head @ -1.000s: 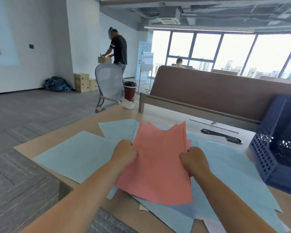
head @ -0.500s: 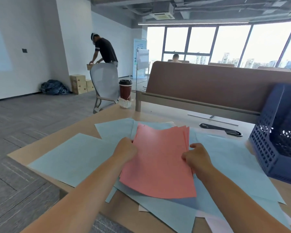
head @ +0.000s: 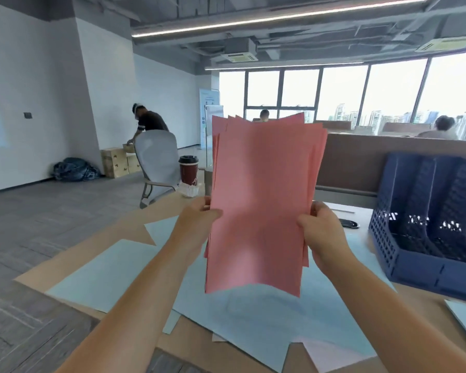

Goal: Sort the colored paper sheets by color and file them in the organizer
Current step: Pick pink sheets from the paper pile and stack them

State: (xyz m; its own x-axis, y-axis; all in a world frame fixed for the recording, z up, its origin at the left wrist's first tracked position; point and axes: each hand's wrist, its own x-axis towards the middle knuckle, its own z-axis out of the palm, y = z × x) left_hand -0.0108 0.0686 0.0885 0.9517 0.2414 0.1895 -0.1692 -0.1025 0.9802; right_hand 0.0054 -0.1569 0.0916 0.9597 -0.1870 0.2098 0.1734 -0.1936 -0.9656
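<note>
Currently held: pink sheets (head: 261, 205), a loose stack with staggered top corners, raised upright above the surface (head: 119, 232).
Left hand (head: 197, 224): pinches the stack's left edge, thumb on the near face, fingers (head: 207, 202) curled behind.
Right hand (head: 320, 232): pinches the right edge at about the same height, thumb in front, the rest behind.
Underneath: pale blue sheets (head: 105, 275) lie flat and overlapping on the tan surface, apart from the stack; a whitish sheet (head: 326, 354) pokes out at the near edge.
Organizer (head: 425, 238): dark blue plastic, lattice walls, upright slots, standing to the right of the right hand, clear of the stack.
Beyond: lidded dark red paper cup (head: 188, 170) at the far-left corner; grey mesh chair (head: 158, 160) behind it; brown partition (head: 361, 162) along the far side, partly hidden by the stack.
Small item: flat black object (head: 349, 223) near the organizer, kind unclear.
</note>
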